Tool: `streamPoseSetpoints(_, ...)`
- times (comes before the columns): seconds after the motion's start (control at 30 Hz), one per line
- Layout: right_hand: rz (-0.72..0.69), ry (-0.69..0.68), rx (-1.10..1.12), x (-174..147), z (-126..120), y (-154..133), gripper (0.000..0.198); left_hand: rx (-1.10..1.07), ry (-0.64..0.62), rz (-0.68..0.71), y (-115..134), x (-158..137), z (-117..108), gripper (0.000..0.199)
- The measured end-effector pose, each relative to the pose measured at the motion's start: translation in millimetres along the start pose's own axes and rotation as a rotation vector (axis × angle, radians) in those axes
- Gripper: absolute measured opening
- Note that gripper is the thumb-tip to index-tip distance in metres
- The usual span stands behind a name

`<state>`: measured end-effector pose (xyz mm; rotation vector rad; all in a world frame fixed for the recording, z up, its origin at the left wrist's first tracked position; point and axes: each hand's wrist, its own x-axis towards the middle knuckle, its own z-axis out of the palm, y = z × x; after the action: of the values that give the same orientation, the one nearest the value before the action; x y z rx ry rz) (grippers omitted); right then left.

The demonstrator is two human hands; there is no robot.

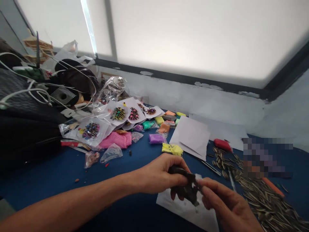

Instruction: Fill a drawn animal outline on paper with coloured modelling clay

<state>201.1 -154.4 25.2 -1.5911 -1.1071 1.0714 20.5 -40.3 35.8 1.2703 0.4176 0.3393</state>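
Note:
My left hand [159,172] is closed round a dark packet of modelling clay [189,193], partly hidden behind the fingers. Its near end looks torn or stretched, with a bit of whitish film showing. On the right side of the packet, my right hand [224,199] pinches the edge between thumb and fingers. Both hands hover over a white sheet of paper [169,203] on the blue tabletop. Just beyond them lie a yellow clay packet [172,149] and a purple clay packet [156,138].
Sunflower seeds [272,206] are heaped at right, near a red packet [223,145]. Paper sheets [190,135] lie behind my hands. Seed-and-clay figures on white cards [132,114] stand at back left, beside a pink packet [116,140], plastic bags and cables.

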Motion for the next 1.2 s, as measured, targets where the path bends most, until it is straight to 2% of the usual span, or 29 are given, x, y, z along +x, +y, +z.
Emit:
streamPoseSetpoints(0.13, 0.05, -0.131, 0.017, 6.1, -0.7, -7.1, 0.023, -0.048, 0.029, 0.014, 2.5, 0.9, -3.6, 0.015)
streamPoseSetpoints(0.33, 0.006, -0.147, 0.003, 13.6, 3.1, -25.9, 0.026, -0.127, 0.056, 0.047, 4.7, 0.8, -8.4, 0.023)
streamPoseSetpoints(0.57, 0.05, -0.005, 0.003, 19.1, 10.0, -14.0, 0.034, -0.123, 0.057, 0.035, 1.9, 2.2, -14.9, 0.027)
streamPoseSetpoints(0.7, 0.062, 0.024, -0.016, 16.2, 3.1, -2.0, 0.037, -0.105, 0.069, -0.004, -1.8, 4.2, -15.0, 0.024)
streamPoseSetpoints(0.8, 0.039, 0.106, 0.07, 16.2, -4.0, 3.9, 0.032, -0.044, 0.092, -0.02, 1.0, 3.5, -16.0, 0.024)
streamPoseSetpoints(0.87, 0.049, 0.154, 0.122, 18.0, -7.2, 7.3, 0.032, 0.004, 0.135, 0.004, 5.3, 2.0, -17.4, 0.028)
streamPoseSetpoints(0.97, 0.064, 0.166, 0.094, 19.9, -7.9, 10.0, 0.033, 0.053, 0.192, 0.064, 10.4, -0.2, -18.4, 0.017)
streamPoseSetpoints(1.07, -0.005, 0.133, -0.044, 17.6, -3.5, 6.0, 0.033, 0.152, 0.192, 0.037, 10.4, -1.5, -15.1, 0.035)
streamPoseSetpoints(1.2, -0.201, 0.058, -0.202, 9.5, 5.5, -6.6, 0.025, 0.252, 0.078, -0.024, 6.1, -2.9, -6.5, 0.041)
